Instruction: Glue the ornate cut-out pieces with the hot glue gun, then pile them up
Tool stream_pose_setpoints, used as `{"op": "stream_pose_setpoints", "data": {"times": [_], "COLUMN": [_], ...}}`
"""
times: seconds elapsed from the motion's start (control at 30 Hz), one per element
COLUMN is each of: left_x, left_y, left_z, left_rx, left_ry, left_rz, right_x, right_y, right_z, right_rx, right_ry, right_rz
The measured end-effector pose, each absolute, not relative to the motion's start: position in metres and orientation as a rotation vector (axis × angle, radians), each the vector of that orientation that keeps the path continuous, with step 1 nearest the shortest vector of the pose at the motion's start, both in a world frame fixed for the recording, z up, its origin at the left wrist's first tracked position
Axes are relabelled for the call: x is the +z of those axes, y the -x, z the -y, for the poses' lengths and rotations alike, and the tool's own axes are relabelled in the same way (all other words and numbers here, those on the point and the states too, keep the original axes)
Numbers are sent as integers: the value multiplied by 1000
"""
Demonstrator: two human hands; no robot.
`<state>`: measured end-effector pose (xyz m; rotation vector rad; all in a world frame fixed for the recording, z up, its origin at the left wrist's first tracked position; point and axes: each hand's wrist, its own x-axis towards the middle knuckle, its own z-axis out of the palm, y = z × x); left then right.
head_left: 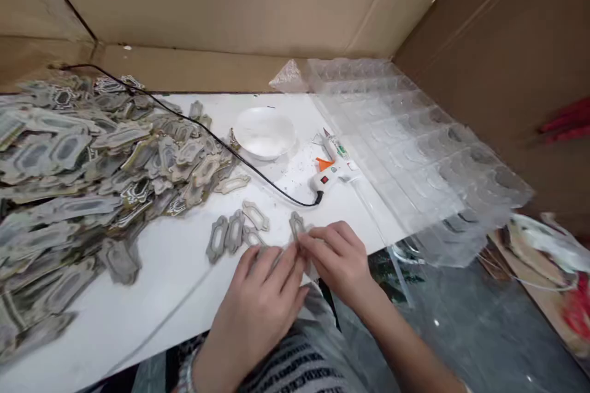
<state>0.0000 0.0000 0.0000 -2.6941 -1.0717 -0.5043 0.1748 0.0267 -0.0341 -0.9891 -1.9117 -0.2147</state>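
My right hand (pixel 340 258) is closed, with its thumb and fingertips pinched on a small grey frame-shaped piece (pixel 295 219) with an oblong opening. My left hand (pixel 265 301) meets it from the other side, its fingers bent and its fingertips at the lower end of the same piece. That lower end is hidden by the fingers. Just beyond my left fingers, several similar pieces (pixel 216 239) lie on the white tabletop (pixel 170 276). One of them is partly covered by my left hand.
A large heap of ornate frame pieces (pixel 69 153) covers the left side. A white bowl (pixel 265 133) stands at the back. Right of it lies a white glue gun (pixel 332 177), its black cord (pixel 258 173) crossing the heap. Clear plastic trays (pixel 415 147) overhang the right edge; cardboard walls (pixel 239 0) surround the table.
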Motion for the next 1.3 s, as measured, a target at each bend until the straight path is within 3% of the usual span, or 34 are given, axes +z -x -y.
{"op": "stream_pose_setpoints", "data": {"times": [0.67, 1.3], "left_x": [5, 2], "left_y": [0, 0], "left_z": [0, 2], "left_rx": [-517, -542], "left_ry": [2696, 2680], "left_rz": [1063, 1077], "right_x": [-32, -8], "right_y": [-175, -194], "right_z": [-27, -22], "right_rx": [-272, 143], "right_ry": [988, 1077], "right_rz": [1906, 2126]}}
